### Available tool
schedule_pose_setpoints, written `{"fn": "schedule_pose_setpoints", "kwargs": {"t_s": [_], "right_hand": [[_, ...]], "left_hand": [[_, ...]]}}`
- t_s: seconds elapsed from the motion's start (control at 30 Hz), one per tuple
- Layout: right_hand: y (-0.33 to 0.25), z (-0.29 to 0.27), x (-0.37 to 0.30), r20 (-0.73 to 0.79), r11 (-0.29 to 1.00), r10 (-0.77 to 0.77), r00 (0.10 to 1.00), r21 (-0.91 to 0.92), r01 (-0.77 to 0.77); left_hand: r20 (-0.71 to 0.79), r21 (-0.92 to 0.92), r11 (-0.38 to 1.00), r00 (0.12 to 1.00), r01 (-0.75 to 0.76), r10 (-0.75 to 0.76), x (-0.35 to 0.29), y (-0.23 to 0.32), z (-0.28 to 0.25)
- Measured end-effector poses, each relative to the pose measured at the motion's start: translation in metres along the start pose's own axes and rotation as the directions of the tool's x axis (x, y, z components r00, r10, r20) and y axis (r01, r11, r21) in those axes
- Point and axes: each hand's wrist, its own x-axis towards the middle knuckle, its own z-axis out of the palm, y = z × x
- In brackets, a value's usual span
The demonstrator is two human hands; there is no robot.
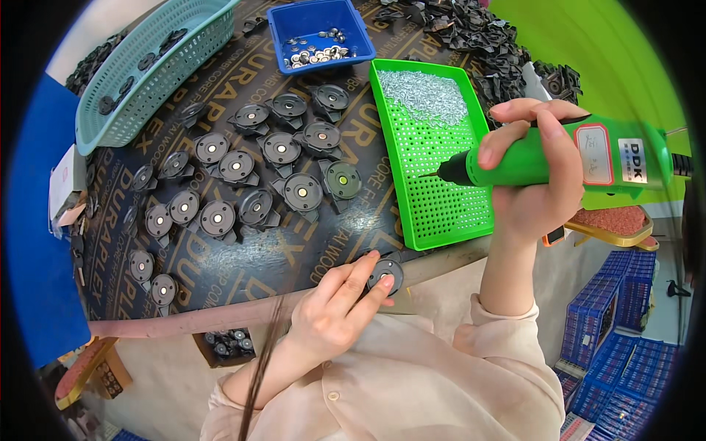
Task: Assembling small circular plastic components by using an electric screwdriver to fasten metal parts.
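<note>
My left hand (334, 309) grips a round black plastic part (385, 275) at the table's front edge. Its fingers lie along the part's rim, and a light metal piece shows in the part's middle. My right hand (540, 165) is wrapped round a green electric screwdriver (588, 158) with a black nose. The thin bit points left, above a green perforated tray (441, 220). Small silver screws (423, 95) are heaped at the tray's far end. Several similar round black parts (279, 148), most with a light centre, lie spread across the table left of the tray.
A blue bin (323, 67) with silver round pieces stands at the back. At the far left is a teal basket (158, 81) with a few black parts. Black pieces (471, 40) pile up behind the tray. Below the table sits a box (224, 347) of parts; blue stacks (610, 309) stand at right.
</note>
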Motion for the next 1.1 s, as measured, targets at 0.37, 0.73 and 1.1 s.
{"fn": "schedule_pose_setpoints", "kwargs": {"t_s": [0.37, 0.73, 1.1], "right_hand": [[0.000, 0.003, 0.001, 0.000, 1.000, -0.008, 1.000, 0.017, 0.008], [-0.020, -0.010, -0.005, 0.027, 0.976, -0.208, 0.978, 0.070, 0.206], [-0.067, 0.018, -0.059, 0.372, 0.953, 0.080, 0.925, 0.244, -0.181]], "left_hand": [[0.020, 0.007, 1.000, 1.000, 0.002, -0.002, 0.000, -0.001, -0.001], [0.011, 0.023, 1.000, 1.000, -0.008, 0.008, 0.002, -0.002, -0.002], [0.065, 0.011, 1.000, 0.998, 0.005, -0.006, 0.005, -0.002, -0.008]]}}
